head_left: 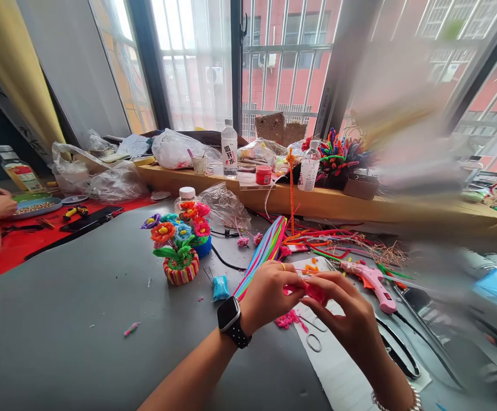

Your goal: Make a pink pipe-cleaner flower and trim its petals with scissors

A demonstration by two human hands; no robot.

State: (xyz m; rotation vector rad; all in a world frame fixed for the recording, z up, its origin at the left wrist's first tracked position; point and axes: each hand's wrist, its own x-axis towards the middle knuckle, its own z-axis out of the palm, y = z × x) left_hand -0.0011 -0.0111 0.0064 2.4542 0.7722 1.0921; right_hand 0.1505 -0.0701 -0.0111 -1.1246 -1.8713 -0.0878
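Pink piece (316,293), seemingly plain; pink-and-orange glue gun (376,281); striped flowerpot (180,271); white-dotted black watchband (239,335)

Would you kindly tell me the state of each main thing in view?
Left hand, pinching the pink piece
Right hand, pinching it too
Smartwatch, worn, screen dark
Pink glue gun, lying on its side
Scissors, lying down, blades hidden
Left water bottle, upright, capped
Right water bottle, upright, capped
Front flower pot, upright

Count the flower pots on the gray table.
2: a striped pot in front and a blue pot, partly hidden, behind it. More may be hidden.
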